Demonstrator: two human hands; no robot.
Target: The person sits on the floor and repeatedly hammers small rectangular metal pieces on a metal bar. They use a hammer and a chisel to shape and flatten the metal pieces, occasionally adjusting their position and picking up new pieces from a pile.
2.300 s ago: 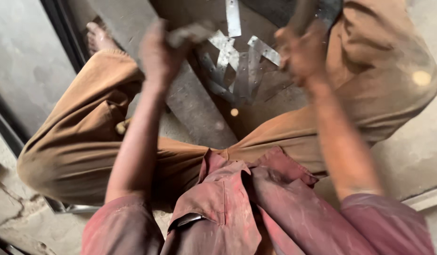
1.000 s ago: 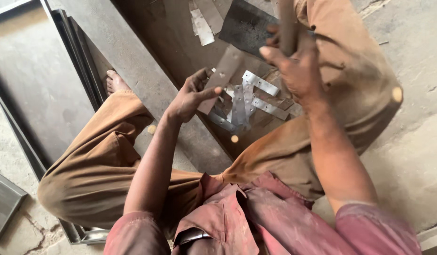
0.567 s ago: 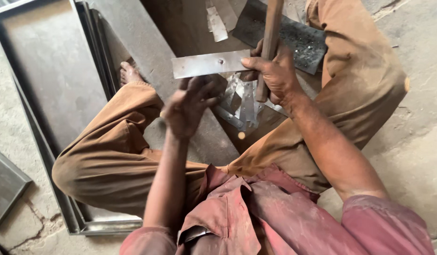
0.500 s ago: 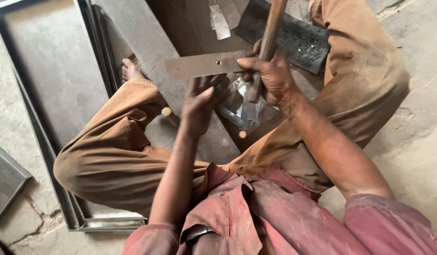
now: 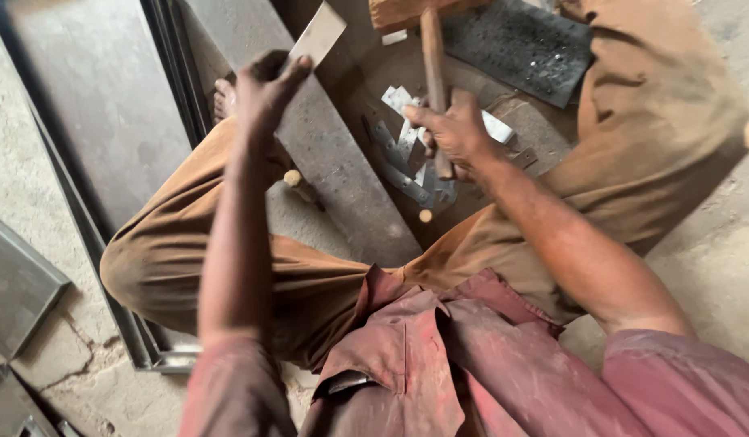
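Note:
My left hand (image 5: 265,89) is raised at the upper left and grips a flat metal strip (image 5: 319,34) that sticks up and to the right. My right hand (image 5: 451,133) is closed round the wooden handle (image 5: 432,48) of a mallet whose wooden head (image 5: 394,11) is at the top edge. Under the right hand lies a pile of bent shiny metal strips (image 5: 407,158) on the floor between my legs. I sit with knees spread in brown trousers (image 5: 172,251).
A long grey metal beam (image 5: 334,162) runs diagonally under my left leg. Large steel sheets (image 5: 91,121) lie at the left. A dark perforated plate (image 5: 520,44) is at the top right. Concrete floor (image 5: 714,259) lies to the right.
My left hand has swung the metal strip from in front of the mallet handle up and to the left. The view has shifted, and the mallet head now shows.

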